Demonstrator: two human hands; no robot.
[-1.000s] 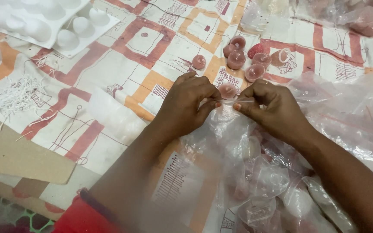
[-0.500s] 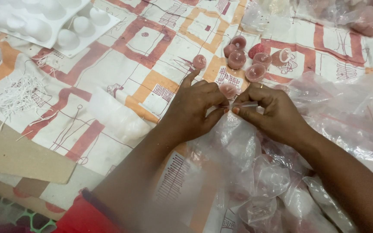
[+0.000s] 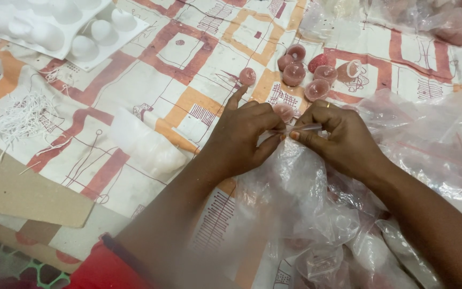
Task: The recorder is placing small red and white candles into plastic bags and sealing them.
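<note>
A heap of crumpled clear plastic bags (image 3: 316, 225) is spread nearest the camera, with pale rounded pieces seen dimly through the film. Its upper edge is pinched between both hands: the left hand (image 3: 244, 136) is closed on the film with the forefinger raised, and the right hand (image 3: 338, 136) is closed on a small clear twist of plastic (image 3: 307, 128). A small round pink wax piece (image 3: 284, 111) is partly hidden just behind the fingertips. To the left, a flat brown cardboard sheet (image 3: 25, 195), a loose bundle of white wick strings (image 3: 20, 120) and a clear bag of whitish material (image 3: 148, 145) lie on the tabletop's red-and-orange patterned cloth (image 3: 177, 51). Farther off, a cluster of pink wax pieces (image 3: 306, 72) is seen, and a white plastic mould tray with rounded cavities (image 3: 54, 27) sits at the far left.
</note>
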